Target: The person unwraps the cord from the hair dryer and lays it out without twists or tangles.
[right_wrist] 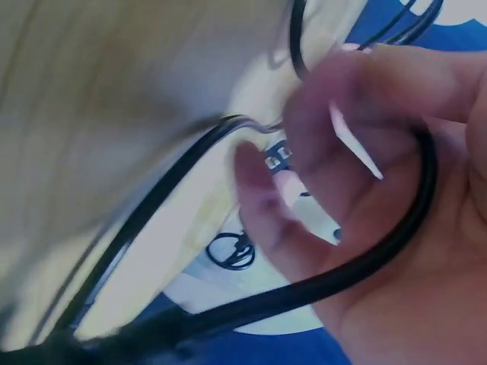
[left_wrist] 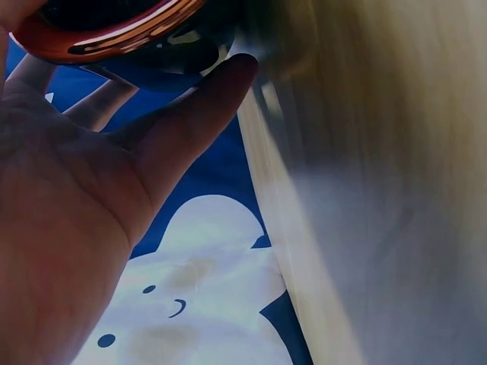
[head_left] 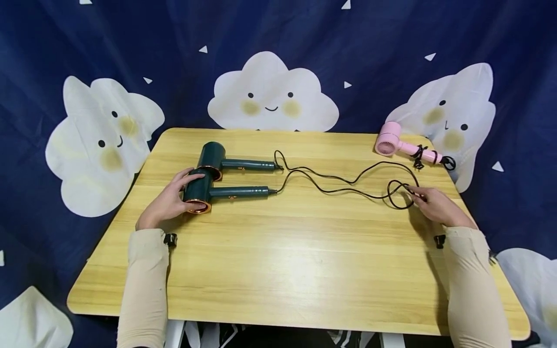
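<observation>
On the left of the surface [head_left: 278, 270], in the head view, see the near green hair dryer [head_left: 239, 192] just in front of the far green hair dryer [head_left: 250, 165], with barrel clasped in the left hand [head_left: 168, 200] and long handle pointing right. Nearer to that hand; reaching the right hand [head_left: 437, 205], well apart, only through black cords [head_left: 348, 189]. From the left wrist, find thumb and fingers curved wide about the copper-rimmed barrel. From the right wrist, see curled fingers holding cord looped across the palm; cannot tell from which dryer.
</observation>
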{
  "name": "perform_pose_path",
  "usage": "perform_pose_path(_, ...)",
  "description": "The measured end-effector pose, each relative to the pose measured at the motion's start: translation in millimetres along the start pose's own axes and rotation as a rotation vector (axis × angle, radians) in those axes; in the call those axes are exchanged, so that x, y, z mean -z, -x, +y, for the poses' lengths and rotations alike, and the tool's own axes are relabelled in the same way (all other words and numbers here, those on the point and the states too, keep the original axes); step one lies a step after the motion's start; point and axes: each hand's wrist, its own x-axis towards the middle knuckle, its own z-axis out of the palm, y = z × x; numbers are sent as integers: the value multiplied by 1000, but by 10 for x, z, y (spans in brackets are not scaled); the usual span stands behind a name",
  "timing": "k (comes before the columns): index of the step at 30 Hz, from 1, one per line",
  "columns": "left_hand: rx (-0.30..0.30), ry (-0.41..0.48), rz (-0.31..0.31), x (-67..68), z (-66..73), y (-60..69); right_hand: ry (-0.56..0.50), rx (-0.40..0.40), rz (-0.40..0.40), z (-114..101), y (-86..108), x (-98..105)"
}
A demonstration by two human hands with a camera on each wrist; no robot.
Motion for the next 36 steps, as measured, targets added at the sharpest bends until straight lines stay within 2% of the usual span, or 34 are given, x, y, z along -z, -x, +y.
perform_pose_path(2, -1, -6, -9, -12, -3, 7, 17, -49, -82, -25, -15, -4)
perform_pose_path(5, 6, 1, -20, -37, -16, 32, 55, -99, -154, -78, -45, -24)
perform_pose_path(9, 20, 19, -20, -59, -39, 86, 82, -103, -159, -168, -103, -85)
perform_pose_path(12, 25, 19, -17, -55, -50, 109, 71, -44, -117, -214, -133, -138)
perform_pose_path(16, 26, 19, -21, -45, -51, 103, -31, 57, -90, -230, -129, -159)
perform_pose_path(18, 28, 21, -26, -45, -44, 94, -118, 78, -98, -230, -117, -138)
perform_pose_path(23, 38, 29, -40, -45, -28, 70, -363, 47, -118, -206, -43, -5)
perform_pose_path(25, 37, 30, -43, -37, -23, 58, -404, 1, -111, -180, -14, 56)
perform_pose_path(31, 34, 26, -43, 1, -13, 14, -165, -229, -75, -87, 1, 106)
perform_pose_path(33, 31, 21, -44, 13, -15, 4, -120, -250, -96, -74, -17, 63)
perform_pose_path(36, 27, 14, -46, 22, -11, -8, -113, -225, -128, -105, -19, 1)
